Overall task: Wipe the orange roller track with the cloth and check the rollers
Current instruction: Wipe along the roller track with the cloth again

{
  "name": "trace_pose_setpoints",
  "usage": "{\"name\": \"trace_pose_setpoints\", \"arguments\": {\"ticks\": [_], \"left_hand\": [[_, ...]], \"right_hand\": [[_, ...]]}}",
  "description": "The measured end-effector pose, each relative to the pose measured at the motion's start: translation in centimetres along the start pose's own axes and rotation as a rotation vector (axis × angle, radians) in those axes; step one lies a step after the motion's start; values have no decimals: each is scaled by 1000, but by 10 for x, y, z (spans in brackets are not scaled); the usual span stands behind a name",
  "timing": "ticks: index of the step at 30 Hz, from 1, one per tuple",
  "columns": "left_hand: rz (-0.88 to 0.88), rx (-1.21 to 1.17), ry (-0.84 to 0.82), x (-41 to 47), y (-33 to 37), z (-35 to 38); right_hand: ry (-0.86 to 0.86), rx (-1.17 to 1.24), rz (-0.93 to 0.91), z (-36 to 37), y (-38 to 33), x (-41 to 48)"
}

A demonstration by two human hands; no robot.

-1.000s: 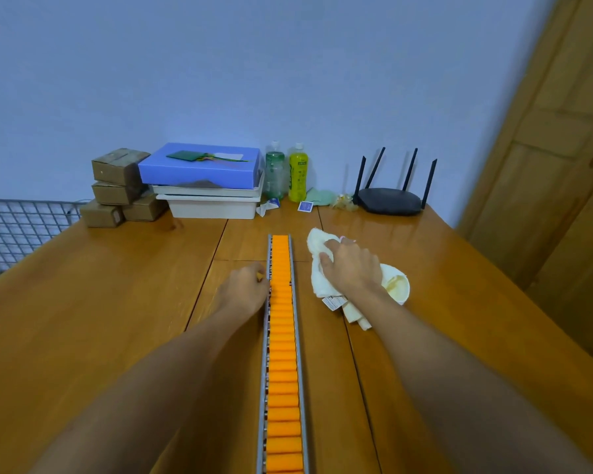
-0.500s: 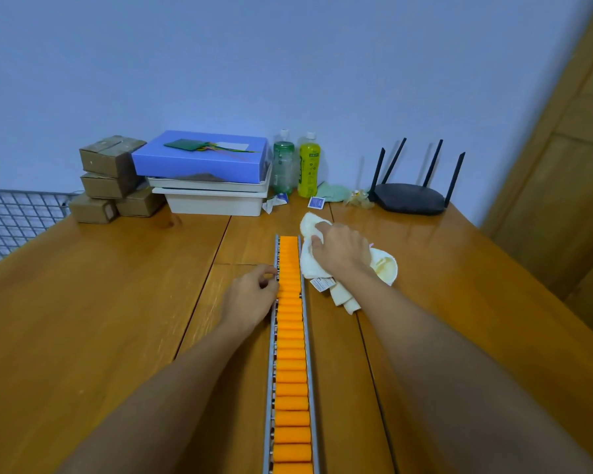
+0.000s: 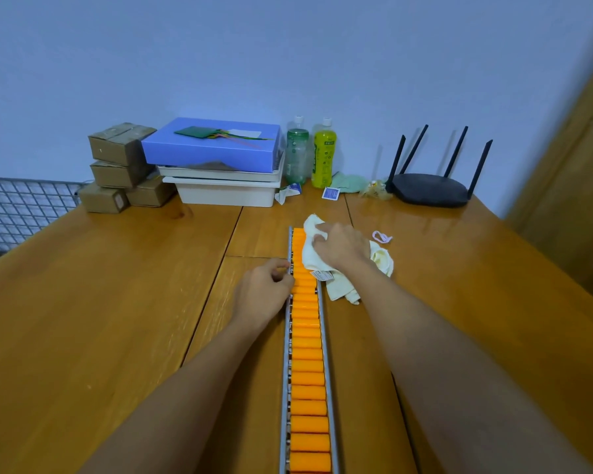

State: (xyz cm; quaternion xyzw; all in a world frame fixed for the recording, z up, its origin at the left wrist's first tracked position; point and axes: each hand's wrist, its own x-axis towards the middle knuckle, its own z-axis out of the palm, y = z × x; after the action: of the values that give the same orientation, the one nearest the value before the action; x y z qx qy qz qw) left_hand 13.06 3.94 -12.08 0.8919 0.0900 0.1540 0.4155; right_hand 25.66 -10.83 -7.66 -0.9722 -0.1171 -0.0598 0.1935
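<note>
A long orange roller track point(image 3: 307, 364) in a grey metal frame runs down the middle of the wooden table point(image 3: 117, 302) toward me. My right hand point(image 3: 341, 248) presses a pale yellow cloth point(image 3: 310, 251) onto the track's far end, and part of the cloth trails off to the right on the table. My left hand point(image 3: 266, 289) rests against the track's left rail, fingers curled, thumb and fingertips at the frame edge. The rollers under the cloth are hidden.
At the back stand stacked brown boxes point(image 3: 120, 165), a blue box on white trays point(image 3: 216, 148), two bottles point(image 3: 310, 152), and a black router point(image 3: 432, 189). A small pink loop point(image 3: 381, 237) lies right of the cloth. A wire grid point(image 3: 18, 206) is left; a wooden door point(image 3: 575, 165) is right.
My right hand slid the cloth leftward from the table onto the far end of the track. The left hand stayed at the left rail. The pink loop came into view.
</note>
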Motion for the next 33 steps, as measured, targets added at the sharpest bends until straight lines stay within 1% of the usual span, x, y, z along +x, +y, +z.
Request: {"name": "trace_pose_setpoints", "arguments": {"ticks": [8,19,33], "left_hand": [[1,-12,4,0,0,-1],[-4,-35,6,1,-3,0],[19,-40,35,1,-2,0]], "right_hand": [[-42,55,29,-1,3,0],[-80,17,13,-1,4,-2],[-70,9,1,-7,3,-30]]}}
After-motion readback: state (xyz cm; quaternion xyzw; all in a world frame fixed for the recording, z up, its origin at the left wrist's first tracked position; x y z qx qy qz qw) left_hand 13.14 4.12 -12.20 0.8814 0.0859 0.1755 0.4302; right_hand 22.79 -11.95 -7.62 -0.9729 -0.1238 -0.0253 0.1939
